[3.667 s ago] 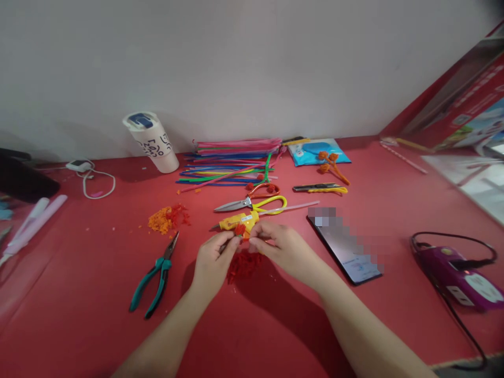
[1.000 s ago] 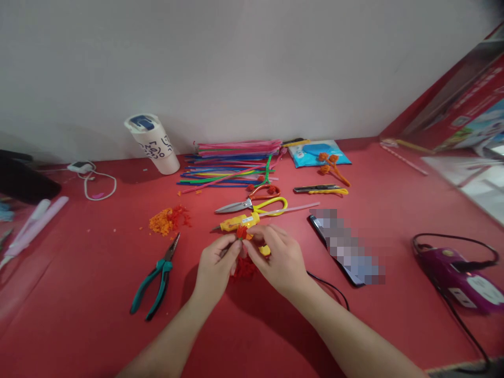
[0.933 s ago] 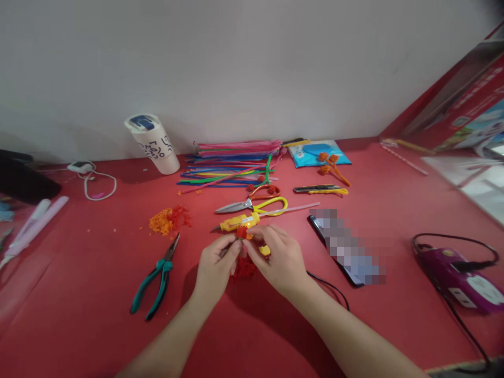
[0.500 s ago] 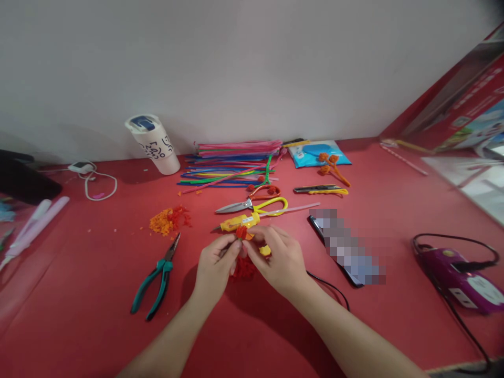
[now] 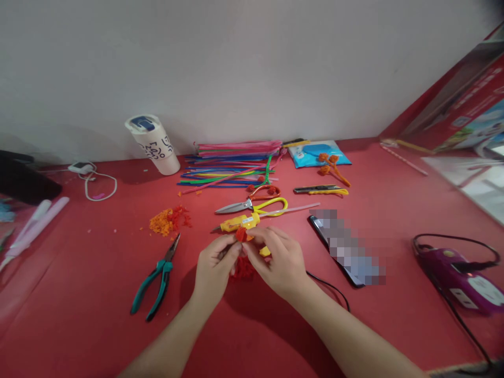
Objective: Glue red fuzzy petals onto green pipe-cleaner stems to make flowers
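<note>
My left hand (image 5: 214, 262) pinches a small fuzzy red and orange piece (image 5: 241, 234) between thumb and fingertips. My right hand (image 5: 281, 260) closes on the same piece from the other side, its fingertips partly covering it. Below the hands lies a heap of red fluff (image 5: 243, 269), half hidden by them. Just beyond is a yellow glue gun (image 5: 240, 222) with a pale glue stick (image 5: 295, 208) at its back; my right hand hides part of its body. Scissors (image 5: 252, 203) with one orange and one yellow handle lie behind it.
Teal-handled pliers (image 5: 159, 278) and orange-red clippings (image 5: 167, 220) lie left. A tumbler (image 5: 155, 144) stands by the wall, beside pipe cleaners (image 5: 232, 163). Rightward are a cutter knife (image 5: 321, 189), orange pipe-cleaner stem (image 5: 334, 170), wipes pack (image 5: 311, 153), phone (image 5: 342, 252) and purple power strip (image 5: 460, 281).
The red and orange piece has turned slightly between my fingertips, showing a rounder red side. Both hands stay in almost the same place, and the things on the table have not moved.
</note>
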Demonstrator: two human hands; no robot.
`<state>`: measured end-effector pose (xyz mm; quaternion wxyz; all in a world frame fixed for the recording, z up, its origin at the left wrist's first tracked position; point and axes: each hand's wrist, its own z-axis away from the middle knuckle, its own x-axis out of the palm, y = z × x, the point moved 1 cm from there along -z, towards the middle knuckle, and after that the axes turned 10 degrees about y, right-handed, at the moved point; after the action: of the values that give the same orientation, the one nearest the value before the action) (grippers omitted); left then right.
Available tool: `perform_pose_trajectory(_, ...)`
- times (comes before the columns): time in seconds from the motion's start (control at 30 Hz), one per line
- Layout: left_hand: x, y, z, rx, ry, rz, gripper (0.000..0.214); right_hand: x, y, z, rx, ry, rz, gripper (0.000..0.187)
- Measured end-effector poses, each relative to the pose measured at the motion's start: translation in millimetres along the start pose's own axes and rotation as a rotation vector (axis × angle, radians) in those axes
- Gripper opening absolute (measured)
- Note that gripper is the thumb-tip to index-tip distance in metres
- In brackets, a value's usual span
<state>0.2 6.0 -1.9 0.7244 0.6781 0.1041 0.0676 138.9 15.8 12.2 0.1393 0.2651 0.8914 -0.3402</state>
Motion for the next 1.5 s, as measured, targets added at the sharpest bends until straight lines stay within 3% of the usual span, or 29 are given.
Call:
perform_pose_trajectory(0.17, -4.7, 1.0, 2.3, 0.215, 0.056, 0.064, 0.013, -11.9, -2.2, -3.3, -0.066, 0.057, -0.054, 0.015)
perform_pose_trajectory(0.33, -8.7, 2.6, 4.0, 0.374, 0.021, 0.034, 0.012, -17.2, -6.8, -4.7, -0.172, 0.061, -0.103, 0.021)
perform_pose_trajectory(0.47, -9.9, 4.0, 5.6, 0.427, -0.045, 0.066, 0.016, -18.5, -12.4, -5.0, -0.286, 0.056, -0.106, 0.025)
perform_pose_trajectory(0.6, -9.2, 6.5, 7.0, 0.434, -0.105, 0.059, 0.017, -19.6, -14.3, -5.5, -0.352, 0.055, -0.117, 0.030)
perform_pose_trajectory(1.2, -6.1, -3.6, 8.1, 0.293, -0.197, 0.154, 0.015, -20.2, -12.8, -6.1, -0.292, 0.065, -0.097, 0.030)
perform_pose_trajectory(1.5, -2.8, -5.2, 9.0, 0.136, -0.220, 0.243, 0.015, -18.9, -8.1, -4.4, -0.325, 0.052, -0.100, 0.027)
